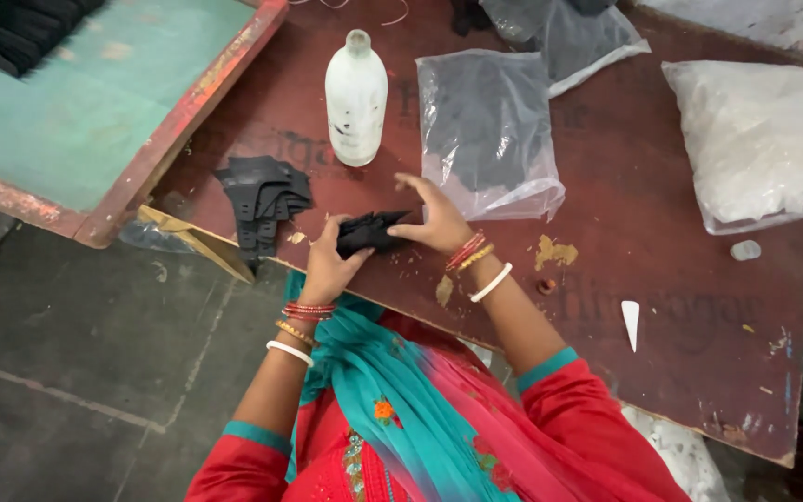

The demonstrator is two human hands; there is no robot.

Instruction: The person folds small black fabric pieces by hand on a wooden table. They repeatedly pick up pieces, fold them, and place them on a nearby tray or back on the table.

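Two hands meet on a small black piece (371, 231) near the front edge of the dark red surface (662, 279). The left hand (329, 263) grips the piece from its left end, fingers curled shut around it, while the right hand (434, 221) pinches the other end with thumb and fingertips, the remaining fingers spread loosely above. The piece lies flat and low over the surface, its long axis running roughly left to right, with a pointed tip showing toward the right hand. Just left of the hands sits a stack of similar black pieces (262, 200), fanned a little and hanging toward the surface's corner. Behind the hands stands a white bottle (356, 98), upright, and beside it lies a clear bag of dark material (487, 130), touching the right hand's fingertips or very near them. Farther right rests a bag of white material (759, 139), and a small white pointed scrap (631, 322) lies well apart near the front.
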